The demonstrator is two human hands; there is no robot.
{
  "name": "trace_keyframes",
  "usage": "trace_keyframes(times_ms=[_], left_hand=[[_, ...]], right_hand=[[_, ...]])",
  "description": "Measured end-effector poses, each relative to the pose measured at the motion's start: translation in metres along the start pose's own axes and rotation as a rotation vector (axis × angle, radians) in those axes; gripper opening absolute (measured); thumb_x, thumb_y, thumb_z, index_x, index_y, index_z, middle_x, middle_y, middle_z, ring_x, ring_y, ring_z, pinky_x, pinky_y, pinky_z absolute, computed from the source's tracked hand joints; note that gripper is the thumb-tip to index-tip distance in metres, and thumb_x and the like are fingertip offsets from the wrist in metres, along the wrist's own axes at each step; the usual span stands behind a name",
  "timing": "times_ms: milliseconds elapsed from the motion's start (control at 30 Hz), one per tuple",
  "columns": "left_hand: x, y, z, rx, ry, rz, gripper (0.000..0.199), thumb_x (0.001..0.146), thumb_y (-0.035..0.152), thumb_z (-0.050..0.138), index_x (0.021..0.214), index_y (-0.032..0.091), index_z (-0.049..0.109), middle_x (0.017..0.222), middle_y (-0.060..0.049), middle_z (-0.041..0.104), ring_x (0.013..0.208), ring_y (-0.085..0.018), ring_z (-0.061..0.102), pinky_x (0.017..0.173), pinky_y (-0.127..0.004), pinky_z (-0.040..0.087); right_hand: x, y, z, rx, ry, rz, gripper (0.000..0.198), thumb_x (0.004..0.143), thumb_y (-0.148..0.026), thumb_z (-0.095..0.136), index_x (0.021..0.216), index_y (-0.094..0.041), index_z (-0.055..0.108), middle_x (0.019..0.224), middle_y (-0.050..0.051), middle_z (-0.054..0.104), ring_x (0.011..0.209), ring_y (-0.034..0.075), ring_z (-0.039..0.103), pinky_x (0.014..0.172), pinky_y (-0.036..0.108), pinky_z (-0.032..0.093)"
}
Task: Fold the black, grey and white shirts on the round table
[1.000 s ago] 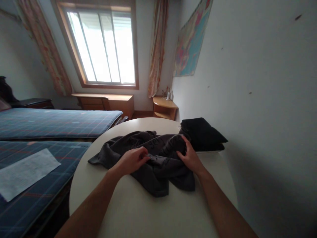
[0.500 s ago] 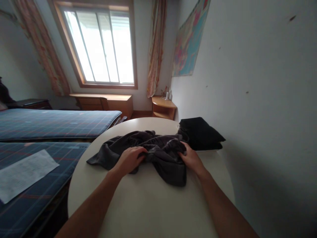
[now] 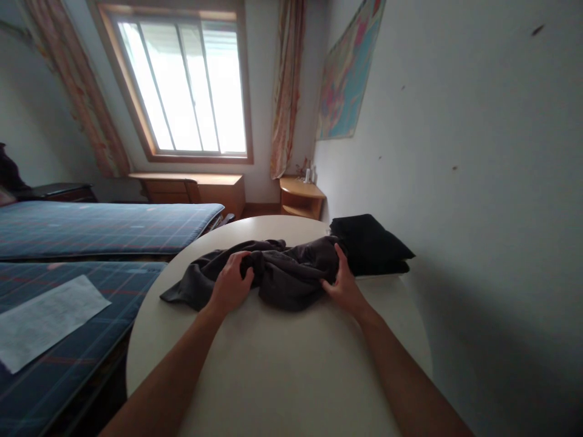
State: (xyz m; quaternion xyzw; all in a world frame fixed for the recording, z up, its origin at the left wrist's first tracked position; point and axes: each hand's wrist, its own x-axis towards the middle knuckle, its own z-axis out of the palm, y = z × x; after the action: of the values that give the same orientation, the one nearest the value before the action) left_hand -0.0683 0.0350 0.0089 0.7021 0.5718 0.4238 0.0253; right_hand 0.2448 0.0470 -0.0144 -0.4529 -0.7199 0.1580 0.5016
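Note:
A crumpled dark grey garment (image 3: 291,279) lies across the round white table (image 3: 291,376); its folds hide what kind of clothing it is. At its middle, my left hand (image 3: 231,282) pinches a gathered bit of the fabric between curled fingers and thumb. My right hand (image 3: 344,288) grips the garment's right end, the thumb low at the near side and the fingers higher up. One tapering end of the cloth trails to the left, beyond my left hand. Just behind my right hand sits a stack of folded black cloth (image 3: 368,243).
The white wall (image 3: 478,212) runs close along the table's right side. On the left are two beds with plaid mattresses (image 3: 104,227), and a sheet of paper (image 3: 50,318) lies on the nearer one. A wooden corner shelf (image 3: 300,189) stands beyond the table.
My left hand has shifted slightly left and away from me. The garment's right part, which hung toward me, is now drawn up and spread wider between my hands.

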Motion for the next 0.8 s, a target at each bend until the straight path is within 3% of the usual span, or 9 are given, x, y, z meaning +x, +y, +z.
trace_keyframes(times_ms=[67, 100, 233, 333, 467, 567, 667, 800], left_hand=[[-0.002, 0.002, 0.004, -0.008, -0.041, 0.070, 0.047, 0.085, 0.024, 0.054, 0.132, 0.018, 0.050, 0.133, -0.011, 0.057, 0.123, -0.025, 0.055, 0.109, -0.039, 0.043], [-0.002, 0.001, 0.005, 0.001, -0.045, 0.067, 0.044, 0.086, 0.025, 0.054, 0.129, 0.019, 0.052, 0.132, -0.011, 0.058, 0.123, -0.026, 0.054, 0.109, -0.040, 0.042], [0.004, -0.005, -0.001, 0.009, 0.004, -0.059, 0.024, 0.091, 0.029, 0.047, 0.107, 0.021, 0.063, 0.111, -0.009, 0.068, 0.111, -0.027, 0.060, 0.103, -0.042, 0.046], [0.011, -0.011, -0.011, -0.093, 0.147, -0.202, 0.024, 0.091, 0.029, 0.045, 0.104, 0.021, 0.063, 0.102, -0.007, 0.070, 0.099, -0.025, 0.065, 0.094, -0.039, 0.050], [0.017, -0.025, -0.023, -0.263, 0.402, -0.454, 0.028, 0.088, 0.033, 0.046, 0.108, 0.020, 0.060, 0.098, -0.007, 0.071, 0.091, -0.024, 0.067, 0.081, -0.034, 0.053], [0.018, -0.033, -0.024, -0.394, 0.373, -0.539, 0.035, 0.086, 0.037, 0.049, 0.114, 0.019, 0.059, 0.094, -0.006, 0.071, 0.087, -0.023, 0.068, 0.073, -0.031, 0.053], [0.017, -0.031, -0.021, -0.366, 0.317, -0.475, 0.034, 0.081, 0.030, 0.049, 0.111, 0.020, 0.063, 0.096, -0.005, 0.072, 0.087, -0.022, 0.068, 0.074, -0.029, 0.052], [0.016, -0.022, -0.021, -0.168, 0.303, -0.393, 0.030, 0.075, 0.023, 0.048, 0.094, 0.022, 0.071, 0.093, -0.005, 0.073, 0.083, -0.022, 0.067, 0.079, -0.031, 0.051]], right_hand=[[0.000, 0.001, 0.000, -0.068, -0.009, -0.023, 0.085, 0.080, -0.021, 0.060, 0.156, -0.024, 0.021, 0.161, 0.010, 0.027, 0.150, 0.024, 0.024, 0.124, 0.047, 0.017], [0.000, 0.002, -0.001, -0.079, 0.015, -0.012, 0.080, 0.081, -0.020, 0.058, 0.154, -0.023, 0.026, 0.159, 0.010, 0.032, 0.149, 0.023, 0.027, 0.124, 0.047, 0.018], [0.007, 0.000, -0.011, -0.019, 0.241, 0.110, 0.054, 0.081, -0.026, 0.060, 0.134, -0.021, 0.052, 0.139, 0.013, 0.056, 0.124, 0.026, 0.057, 0.107, 0.045, 0.048], [0.011, -0.005, -0.022, -0.004, 0.456, 0.159, 0.031, 0.083, -0.034, 0.061, 0.110, -0.019, 0.063, 0.126, 0.015, 0.063, 0.112, 0.027, 0.063, 0.089, 0.041, 0.058], [0.012, -0.006, -0.031, -0.030, 0.643, 0.167, 0.022, 0.088, -0.035, 0.055, 0.097, -0.017, 0.064, 0.122, 0.016, 0.064, 0.112, 0.028, 0.062, 0.089, 0.043, 0.056], [0.012, -0.004, -0.030, -0.092, 0.568, 0.109, 0.025, 0.090, -0.032, 0.050, 0.101, -0.017, 0.067, 0.133, 0.016, 0.058, 0.121, 0.027, 0.058, 0.103, 0.046, 0.048], [0.010, -0.009, -0.025, -0.208, 0.414, 0.027, 0.028, 0.090, -0.033, 0.050, 0.106, -0.019, 0.068, 0.143, 0.013, 0.051, 0.135, 0.027, 0.046, 0.114, 0.050, 0.037], [0.004, -0.032, -0.017, -0.239, 0.152, -0.167, 0.020, 0.091, -0.032, 0.054, 0.100, -0.024, 0.070, 0.119, 0.009, 0.066, 0.122, 0.025, 0.056, 0.111, 0.046, 0.041]])
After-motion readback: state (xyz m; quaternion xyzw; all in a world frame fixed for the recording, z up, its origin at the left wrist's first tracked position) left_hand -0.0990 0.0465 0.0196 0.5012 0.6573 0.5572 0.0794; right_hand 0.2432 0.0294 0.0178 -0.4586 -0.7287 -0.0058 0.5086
